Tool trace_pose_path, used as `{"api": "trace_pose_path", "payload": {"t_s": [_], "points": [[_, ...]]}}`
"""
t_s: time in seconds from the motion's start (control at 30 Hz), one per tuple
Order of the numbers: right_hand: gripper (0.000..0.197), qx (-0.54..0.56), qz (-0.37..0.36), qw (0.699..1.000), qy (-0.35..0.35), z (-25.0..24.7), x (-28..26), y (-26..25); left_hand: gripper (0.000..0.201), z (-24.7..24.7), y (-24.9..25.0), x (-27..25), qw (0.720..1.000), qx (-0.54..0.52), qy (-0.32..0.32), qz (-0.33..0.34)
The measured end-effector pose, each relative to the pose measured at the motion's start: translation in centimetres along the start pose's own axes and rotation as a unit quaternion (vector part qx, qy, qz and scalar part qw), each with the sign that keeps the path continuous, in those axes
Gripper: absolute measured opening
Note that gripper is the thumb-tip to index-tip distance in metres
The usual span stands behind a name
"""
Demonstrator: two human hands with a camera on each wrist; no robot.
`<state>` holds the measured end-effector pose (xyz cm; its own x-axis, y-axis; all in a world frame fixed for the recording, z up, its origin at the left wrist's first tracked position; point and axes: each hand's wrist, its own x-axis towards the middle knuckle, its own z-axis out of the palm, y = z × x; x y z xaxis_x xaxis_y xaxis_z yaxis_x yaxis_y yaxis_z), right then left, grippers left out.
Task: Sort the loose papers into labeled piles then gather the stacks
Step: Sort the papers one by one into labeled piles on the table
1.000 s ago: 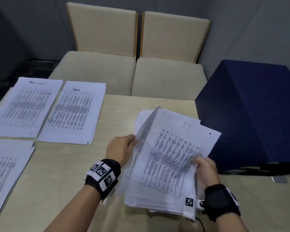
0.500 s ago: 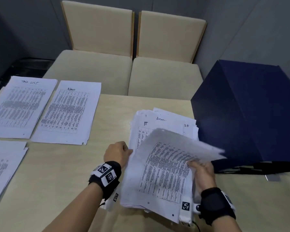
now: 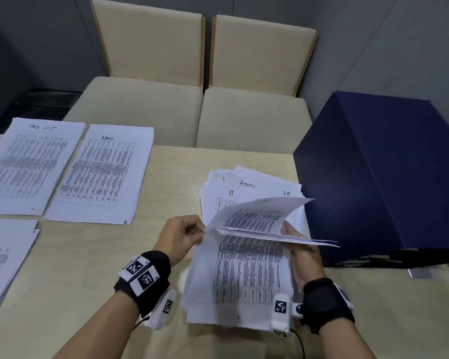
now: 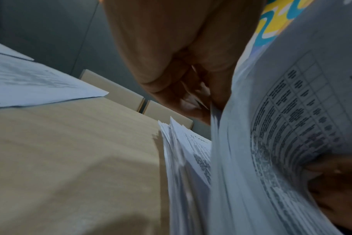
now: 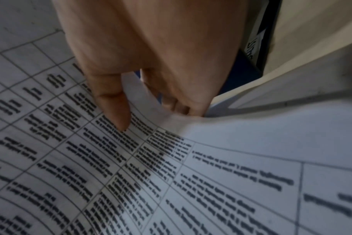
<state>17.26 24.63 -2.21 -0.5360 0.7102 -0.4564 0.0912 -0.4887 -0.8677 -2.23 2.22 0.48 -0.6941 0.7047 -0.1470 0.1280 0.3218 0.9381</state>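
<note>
On the pale wooden table (image 3: 94, 255), beside a dark blue box (image 3: 389, 177), both hands hold a loose stack of white printed sheets (image 3: 246, 278): left hand (image 3: 180, 235) pinches its left edge, right hand (image 3: 300, 251) pinches lifted top pages (thumb above).

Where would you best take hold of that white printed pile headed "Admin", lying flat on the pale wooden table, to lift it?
Probably by a long side edge of the white printed pile headed "Admin", sliding fingers under from its right, where bare pale wooden table lies. It lies flat, so nothing sticks up to pinch, and the "Task List" pile crowds its left edge.
</note>
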Motion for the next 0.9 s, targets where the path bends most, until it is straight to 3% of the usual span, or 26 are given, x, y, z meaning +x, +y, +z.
{"api": "trace_pose_path", "payload": {"t_s": [0.13,0.2,0.3,0.43,0.53,0.57,0.63,0.73,0.9], "points": [[0.036,-0.028,-0.024,0.999,0.002,-0.4,-0.1,-0.4,0.037,0.1,-0.5,0.4,0.997,-0.072,0.01,-0.033],[0.015,-0.046,-0.038,0.998,-0.004,-0.4,-0.2,-0.6,0.036,-0.1,-0.7,0.4,0.993,-0.107,0.004,-0.049],[0.037,-0.054,-0.045,0.997,0.013,-0.7,0.2,-0.3,0.034,-0.3,-0.8,0.3,0.987,-0.153,-0.009,-0.057],[0.029,-0.084,-0.002,0.996,0.004,-0.2,0.1,-0.4,0.039,-0.3,-0.5,0.3,0.985,-0.161,0.004,-0.062],[0.048,-0.119,0.048,0.991,-0.032,-0.1,-0.2,-0.1,0.051,-0.4,-0.7,0.3,0.982,-0.165,0.04,-0.082],[0.037,-0.132,0.04,0.99,-0.033,0.1,-0.5,-0.2,0.052,-0.5,-0.6,0.3,0.981,-0.162,0.057,-0.088],[0.017,-0.149,0.013,0.989,-0.012,0.3,-1.0,-0.4,0.051,-0.8,-0.6,0.1,0.982,-0.145,0.085,-0.088],[0.018,-0.128,-0.027,0.991,0.026,0.6,-1.8,-1.1,0.029,-0.9,-0.8,0.0,0.974,-0.167,0.119,-0.1],[0.015,-0.026,-0.003,0.997,0.071,-0.7,-2.0,-1.0,0.024,-1.0,-0.7,-0.2,0.969,-0.148,0.144,-0.132]]}}
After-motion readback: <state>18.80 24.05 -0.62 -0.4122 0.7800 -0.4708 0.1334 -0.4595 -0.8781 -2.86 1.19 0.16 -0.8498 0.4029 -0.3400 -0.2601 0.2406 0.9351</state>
